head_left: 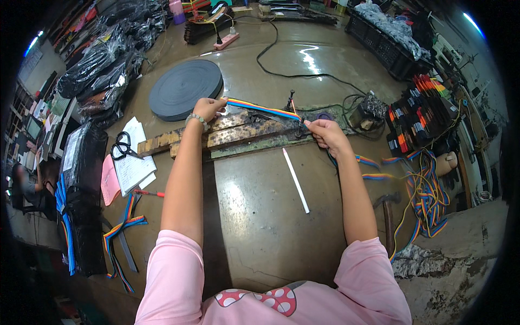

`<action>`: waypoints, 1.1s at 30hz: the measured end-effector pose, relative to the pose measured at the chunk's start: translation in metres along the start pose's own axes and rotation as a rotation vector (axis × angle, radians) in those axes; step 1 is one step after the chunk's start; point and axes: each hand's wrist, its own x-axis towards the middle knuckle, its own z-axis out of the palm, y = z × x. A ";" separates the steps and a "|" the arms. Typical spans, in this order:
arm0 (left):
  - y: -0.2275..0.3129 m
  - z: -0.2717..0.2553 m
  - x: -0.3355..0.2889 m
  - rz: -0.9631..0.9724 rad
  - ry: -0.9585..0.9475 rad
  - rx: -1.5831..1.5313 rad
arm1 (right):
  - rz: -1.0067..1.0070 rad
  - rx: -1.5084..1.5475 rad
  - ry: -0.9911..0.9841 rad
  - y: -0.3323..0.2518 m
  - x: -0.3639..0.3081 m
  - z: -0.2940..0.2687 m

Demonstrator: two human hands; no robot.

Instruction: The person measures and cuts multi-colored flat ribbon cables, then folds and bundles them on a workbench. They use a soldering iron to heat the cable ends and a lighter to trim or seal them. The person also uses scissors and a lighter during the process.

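Note:
A striped webbing strap (pixel 262 109) in red, yellow, white and blue stretches between my hands, above a scorched wooden board (pixel 233 132). My left hand (pixel 208 109), with a bead bracelet at the wrist, pinches its left end. At the other end, my right hand (pixel 328 135) has its fingers closed on the strap, beside a small dark upright tool (pixel 291 101) fixed at the board. What exactly lies under the right fingertips is hidden. Just in front of the board, a white pen-like stick (pixel 296 180) rests on the table.
Behind the board lies a big grey webbing roll (pixel 187 89). Black scissors (pixel 125 147) sit on papers at left, near cut striped straps (pixel 125 223). To the right are a tangled strap heap (pixel 430 189), a hammer (pixel 388 222) and a black crate (pixel 379 46). A cable (pixel 262 54) crosses the tabletop.

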 end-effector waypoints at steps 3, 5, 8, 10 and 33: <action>-0.001 0.001 -0.002 0.045 0.034 0.057 | -0.008 0.019 -0.001 0.001 0.001 0.000; -0.001 0.002 -0.004 0.032 0.059 0.069 | -0.003 0.020 -0.007 0.001 0.001 -0.001; 0.000 0.003 -0.006 0.011 0.079 0.116 | 0.000 0.028 -0.046 -0.001 -0.002 -0.005; 0.002 0.003 -0.007 0.025 0.065 0.084 | -0.019 -0.062 0.020 -0.005 -0.005 -0.009; 0.078 0.109 -0.072 0.254 -0.094 -0.209 | -0.198 -0.026 0.013 -0.015 0.024 0.001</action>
